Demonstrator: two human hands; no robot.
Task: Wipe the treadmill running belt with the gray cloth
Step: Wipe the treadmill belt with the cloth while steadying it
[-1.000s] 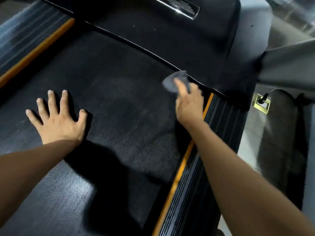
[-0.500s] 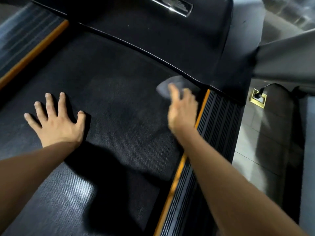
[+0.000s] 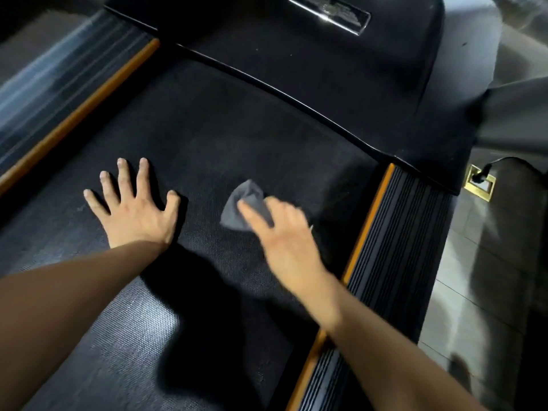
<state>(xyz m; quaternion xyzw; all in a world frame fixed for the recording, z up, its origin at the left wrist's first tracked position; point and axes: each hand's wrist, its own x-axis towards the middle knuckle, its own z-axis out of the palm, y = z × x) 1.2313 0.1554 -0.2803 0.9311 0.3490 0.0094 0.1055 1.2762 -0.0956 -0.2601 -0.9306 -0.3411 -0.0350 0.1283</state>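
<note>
1. Left hand [image 3: 135,210] was flat on the running belt [image 3: 207,137], fingers spread wide, palm down, holding nothing, just bracing my weight
2. Right hand [image 3: 281,232] was pressed down on the gray cloth [image 3: 240,207], fingers extended over it and a bit motion-blurred; looked more like pinning it to the belt than a closed grip, couldn't tell if the thumb hooked an edge
3. Cloth was bunched, sitting mid-belt between my two hands, nearer the right one, well clear of the motor cover [image 3: 311,69] at the front
4. Step in hand, my read: mid-wipe, a cross-belt stroke over the front section
5. Right side rail [image 3: 400,247] with its orange strip [image 3: 367,221] sat just beside my right forearm; left side rail [image 3: 59,84] was off by the far edge
6. Next move, as I judged it: keep downward pressure so the bunched cloth doesn't roll out from under the fingers, cover the strip near the left hand, then shift that hand off to wipe under it
7. Belt nearer me looked undone, hard to say from texture alone
</note>
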